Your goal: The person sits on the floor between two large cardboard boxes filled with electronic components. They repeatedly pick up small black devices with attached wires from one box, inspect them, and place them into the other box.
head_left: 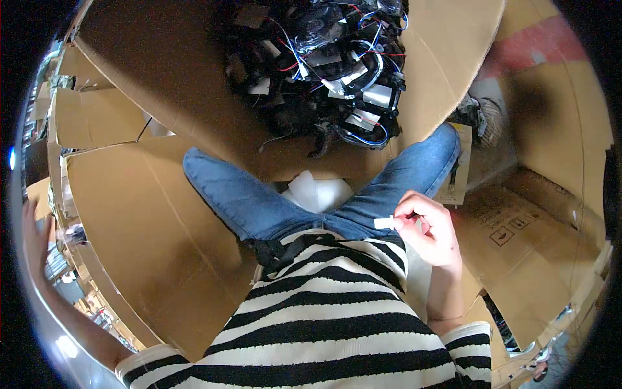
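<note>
My right hand [429,228] is closed in front of my right thigh. Its fingertips pinch a small white rectangular piece [383,223]; a bit of something dark shows between the fingers. Far out at the left rim, my left hand [37,243] reaches past the cardboard with its fingers stretched out and nothing visible in them. It is small and bent by the lens there. Ahead of my knees, a large open cardboard box [447,58] holds a heap of black parts [291,97] with silver plates and red, white and blue wires.
A tall cardboard panel [149,227] stands to my left. On my right are an open carton [525,233] and bundled material [489,120]. White plastic wrapping [317,192] lies between my thighs. Shelves or stacked goods [58,253] show beyond the left panel.
</note>
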`<state>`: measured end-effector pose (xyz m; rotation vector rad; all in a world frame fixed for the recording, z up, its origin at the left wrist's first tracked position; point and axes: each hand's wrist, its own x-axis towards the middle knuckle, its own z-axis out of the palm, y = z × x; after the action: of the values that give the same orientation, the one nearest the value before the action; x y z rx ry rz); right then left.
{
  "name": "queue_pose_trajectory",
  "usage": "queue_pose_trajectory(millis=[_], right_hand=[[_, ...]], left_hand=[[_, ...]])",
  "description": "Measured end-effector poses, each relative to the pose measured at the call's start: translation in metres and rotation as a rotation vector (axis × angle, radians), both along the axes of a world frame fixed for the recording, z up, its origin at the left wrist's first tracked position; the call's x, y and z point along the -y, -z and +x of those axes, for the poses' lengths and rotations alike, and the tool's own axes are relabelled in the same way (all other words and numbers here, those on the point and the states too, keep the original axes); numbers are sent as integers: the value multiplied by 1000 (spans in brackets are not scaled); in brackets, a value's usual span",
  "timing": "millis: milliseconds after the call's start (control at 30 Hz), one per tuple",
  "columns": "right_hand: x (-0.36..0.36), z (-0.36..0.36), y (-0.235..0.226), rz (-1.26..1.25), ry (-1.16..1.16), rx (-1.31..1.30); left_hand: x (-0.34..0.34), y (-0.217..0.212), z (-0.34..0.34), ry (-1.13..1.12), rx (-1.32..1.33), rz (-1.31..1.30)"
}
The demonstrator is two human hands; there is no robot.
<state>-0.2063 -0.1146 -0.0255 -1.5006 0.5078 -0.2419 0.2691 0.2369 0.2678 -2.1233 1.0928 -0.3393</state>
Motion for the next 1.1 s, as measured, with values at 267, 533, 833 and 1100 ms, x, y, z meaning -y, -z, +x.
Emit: queue_pose_trajectory(millis=[267,533,833,1100], right_hand=[[1,12,-3,-83,-9,-106],[2,15,7,106,45,-316],[5,44,16,132,16,-333],[4,62,12,90,-59,-290]], left_hand=[[265,347,-151,409,-837,373],[217,610,-102,420,-923,39],[221,622,-119,699,-792,-94],[236,483,-119,-220,-1704,-353]])
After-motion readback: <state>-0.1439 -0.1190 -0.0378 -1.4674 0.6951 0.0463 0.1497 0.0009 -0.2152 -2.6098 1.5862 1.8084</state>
